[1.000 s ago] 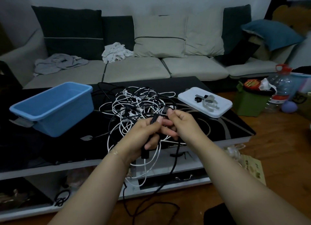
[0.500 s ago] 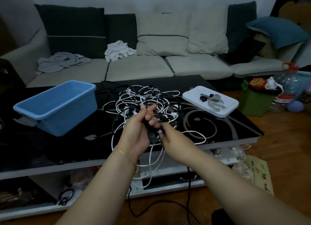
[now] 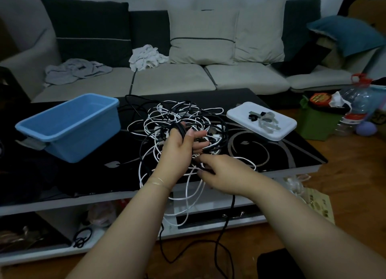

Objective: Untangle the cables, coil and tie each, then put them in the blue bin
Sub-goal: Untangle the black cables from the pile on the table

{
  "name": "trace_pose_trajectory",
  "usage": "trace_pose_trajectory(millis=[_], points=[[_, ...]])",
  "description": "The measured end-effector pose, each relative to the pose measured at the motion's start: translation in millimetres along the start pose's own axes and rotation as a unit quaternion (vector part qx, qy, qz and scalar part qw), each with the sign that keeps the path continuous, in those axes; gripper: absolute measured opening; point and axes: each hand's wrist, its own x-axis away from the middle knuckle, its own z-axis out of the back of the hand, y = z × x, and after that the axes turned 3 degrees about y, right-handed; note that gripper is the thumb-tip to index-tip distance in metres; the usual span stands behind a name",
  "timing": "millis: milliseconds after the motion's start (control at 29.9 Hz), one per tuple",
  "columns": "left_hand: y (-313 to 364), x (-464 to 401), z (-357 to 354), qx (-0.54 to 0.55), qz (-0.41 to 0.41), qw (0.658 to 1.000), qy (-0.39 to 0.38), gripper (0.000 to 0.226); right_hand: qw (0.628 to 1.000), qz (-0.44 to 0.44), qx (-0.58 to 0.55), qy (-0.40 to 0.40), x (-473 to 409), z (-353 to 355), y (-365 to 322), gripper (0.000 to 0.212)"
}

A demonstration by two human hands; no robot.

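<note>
We see the left hand (image 3: pixel 177 151) raised over the front of the black glass coffee table (image 3: pixel 282 153), its fingers curled round a black cable (image 3: pixel 181 130) that loops over the knuckles and thumb. Just to its right and a little nearer us, the right hand (image 3: pixel 224 174) reaches in low, fingertips pinching what looks like the same black cable where it drops past the table edge toward the wooden floor (image 3: pixel 355 184). Directly beyond the left hand lies the tangle of white and black cables (image 3: pixel 179 115), still knotted together, with white loops spilling over the table's front edge below both wrists. Well to the left of the left hand stands the blue bin (image 3: pixel 71 126), upright on the table, with no cable that we can see inside. Beyond and to the right of the right hand sits a white tray (image 3: pixel 240 114) carrying several small grey and black ties (image 3: pixel 265 122). Far behind both hands runs a sofa (image 3: pixel 173 80) with crumpled cloths (image 3: pixel 146 57) on its seat.
</note>
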Motion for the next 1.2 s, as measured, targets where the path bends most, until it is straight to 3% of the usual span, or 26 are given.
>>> trace_pose_trajectory(millis=[100, 167, 267, 401, 468, 535, 635, 736, 903, 1070, 1204], points=[[-5, 2, 1, -0.107, -0.031, 0.993, -0.038, 0.013, 0.998, 0.002, -0.011, -0.058, 1, 2, 1, 0.040], [-10, 1, 3, -0.235, -0.049, 0.967, -0.083, 0.007, 0.999, 0.005, -0.004, -0.034, 1, 1, 2, 0.028], [-10, 1, 3, -0.328, -0.028, 0.939, -0.104, 0.031, 0.999, 0.003, 0.048, 0.026, 1, 4, 2, 0.019], [0, 6, 5, -0.250, 0.035, 0.958, -0.138, 0.069, 0.985, -0.012, 0.067, 0.159, -1, 12, 5, 0.027], [7, 10, 3, -0.213, 0.063, 0.957, -0.185, 0.073, 0.978, -0.020, 0.081, 0.193, -2, 15, 8, 0.025], [13, 12, 0, -0.160, 0.073, 0.955, -0.239, 0.053, 0.982, -0.041, -0.059, 0.172, -4, 20, 13, 0.018], [15, 11, 0, -0.129, 0.080, 0.951, -0.269, 0.027, 0.937, -0.012, -0.314, 0.155, -7, 24, 19, 0.014], [11, 13, -2, -0.050, 0.087, 0.962, -0.252, 0.020, 0.904, 0.005, -0.400, 0.152, -11, 24, 18, 0.010], [14, 17, -6, 0.106, 0.099, 0.970, -0.197, 0.038, 0.879, -0.032, -0.440, 0.181, -17, 19, 25, 0.010], [20, 19, -8, 0.250, 0.140, 0.942, -0.177, 0.062, 0.838, -0.068, -0.511, 0.177, -24, 6, 24, 0.022], [15, 19, -9, 0.280, 0.118, 0.942, -0.142, 0.047, 0.835, -0.084, -0.515, 0.173, -28, -5, 20, 0.024]])
